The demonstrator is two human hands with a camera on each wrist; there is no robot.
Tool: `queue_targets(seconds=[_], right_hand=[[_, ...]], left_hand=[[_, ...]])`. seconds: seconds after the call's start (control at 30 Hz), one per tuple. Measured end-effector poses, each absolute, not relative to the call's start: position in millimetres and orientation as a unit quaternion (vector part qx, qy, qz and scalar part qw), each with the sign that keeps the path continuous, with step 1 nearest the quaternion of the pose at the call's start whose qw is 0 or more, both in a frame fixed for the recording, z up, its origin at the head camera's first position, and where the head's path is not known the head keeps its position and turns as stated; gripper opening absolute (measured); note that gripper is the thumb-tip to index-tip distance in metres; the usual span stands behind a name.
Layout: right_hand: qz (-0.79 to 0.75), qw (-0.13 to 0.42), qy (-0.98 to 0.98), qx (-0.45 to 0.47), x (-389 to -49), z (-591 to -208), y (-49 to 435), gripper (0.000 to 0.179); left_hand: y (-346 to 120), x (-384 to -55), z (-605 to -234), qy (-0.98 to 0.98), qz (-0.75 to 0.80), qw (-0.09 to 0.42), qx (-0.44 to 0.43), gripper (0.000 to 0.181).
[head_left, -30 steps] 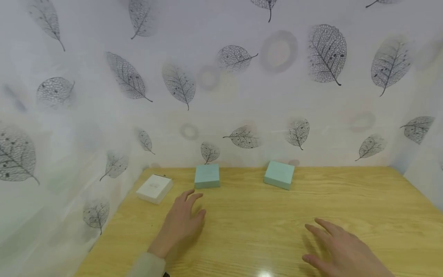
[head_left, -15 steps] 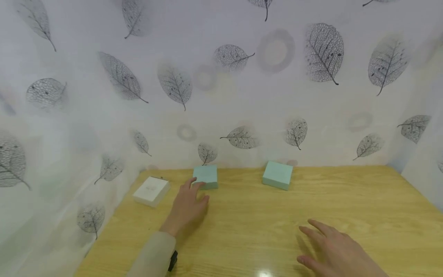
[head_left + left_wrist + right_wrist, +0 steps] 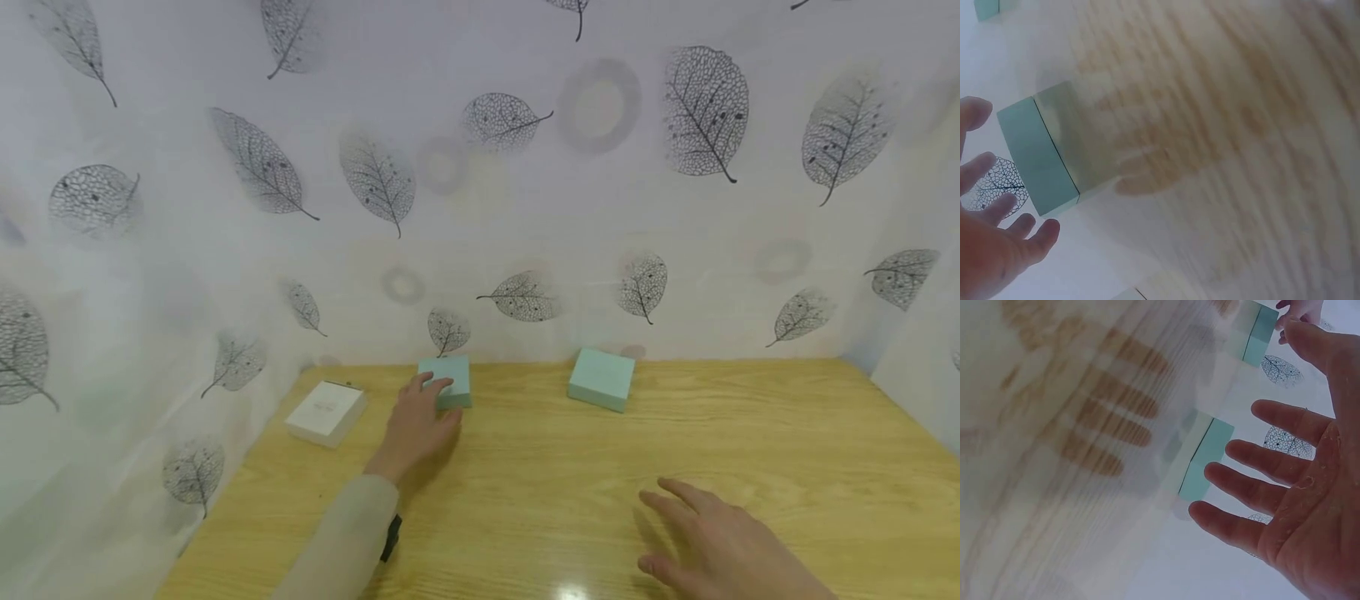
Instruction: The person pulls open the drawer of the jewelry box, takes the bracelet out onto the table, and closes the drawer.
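Observation:
My left hand (image 3: 422,423) reaches over the near left side of a pale teal box (image 3: 453,371) at the back of the table. Its fingers are spread and loosely bent. In the left wrist view, a gap shows between the fingers and that teal box (image 3: 1040,156). A second teal box (image 3: 602,379) lies farther right, slightly turned. My right hand (image 3: 716,537) hovers at the front right with relaxed, spread fingers and holds nothing. The right wrist view shows its open palm, with the second teal box (image 3: 1207,459) beyond the fingertips.
A white box (image 3: 326,412) with faint print on top lies at the back left of the wood-grain table (image 3: 540,483). Behind the table and along its sides hangs a pale sheet (image 3: 525,225) printed with leaves. The left sleeve (image 3: 345,533) lies over the front left of the table.
My left hand has moved forward and right, from short of the left teal box to over its near side. My right hand has shifted slightly left. The boxes stay in place.

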State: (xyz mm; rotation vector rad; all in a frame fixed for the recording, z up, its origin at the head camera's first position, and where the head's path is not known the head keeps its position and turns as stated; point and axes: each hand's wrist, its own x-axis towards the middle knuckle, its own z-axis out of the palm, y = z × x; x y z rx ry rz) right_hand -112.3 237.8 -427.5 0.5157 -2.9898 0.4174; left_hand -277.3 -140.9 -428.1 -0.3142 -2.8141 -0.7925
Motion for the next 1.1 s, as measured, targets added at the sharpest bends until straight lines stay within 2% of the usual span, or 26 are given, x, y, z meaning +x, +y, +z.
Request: queue_targets(seconds=[0.27,0.37,0.7,1.1], right_hand=[[0.125,0.047,-0.975,0.179,-113.5,-427.5,236.3,0.071],[0.130,0.040,-0.974,0.181,-114.4,-425.1,234.5,0.071],[0.140,0.016,-0.973,0.182,-116.4,-423.6,231.9,0.072],[0.117,0.061,-0.971,0.197,-115.9,-419.2,231.4,0.065]], left_hand=[[-134.6,-289.8,-427.2,-0.962,-0.246,0.068,-0.094,0.061],[-131.8,-293.5,-426.0,-0.965,-0.242,0.057,-0.079,0.058],[-123.9,-308.5,-428.6,-0.972,-0.218,0.067,-0.064,0.042],[-126.4,-311.6,-421.3,-0.972,-0.226,0.020,-0.054,0.037]])
